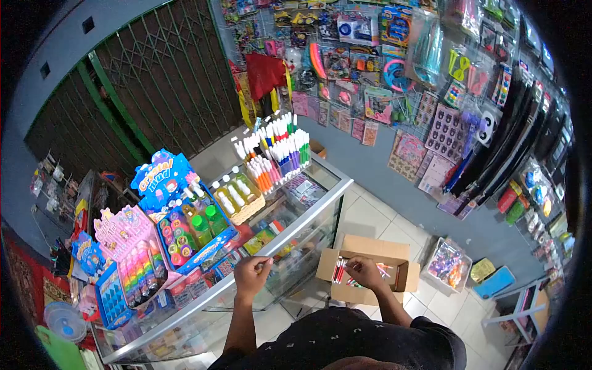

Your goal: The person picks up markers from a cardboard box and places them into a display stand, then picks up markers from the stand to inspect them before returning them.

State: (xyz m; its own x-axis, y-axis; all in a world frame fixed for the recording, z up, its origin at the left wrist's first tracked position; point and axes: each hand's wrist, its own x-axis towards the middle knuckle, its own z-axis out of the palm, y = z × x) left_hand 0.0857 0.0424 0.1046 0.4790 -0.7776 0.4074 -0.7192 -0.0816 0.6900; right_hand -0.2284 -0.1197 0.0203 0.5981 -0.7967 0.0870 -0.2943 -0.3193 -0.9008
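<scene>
My left hand is raised beside the front edge of the glass display counter. Its fingers are curled together, and whatever they may hold is too small to make out. Over an open cardboard box on the floor, my right hand has its fingers bent inward near the markers. Red-and-white markers lie inside the box, partly covered by that hand. On the counter top, coloured markers with white caps stand upright in grouped rows.
Beside the markers are a tray of small bottles, a blue "Crystal Mud" display box and a pink display box. A plastic bin and a small stool stand to the right. Packaged goods cover the wall rack.
</scene>
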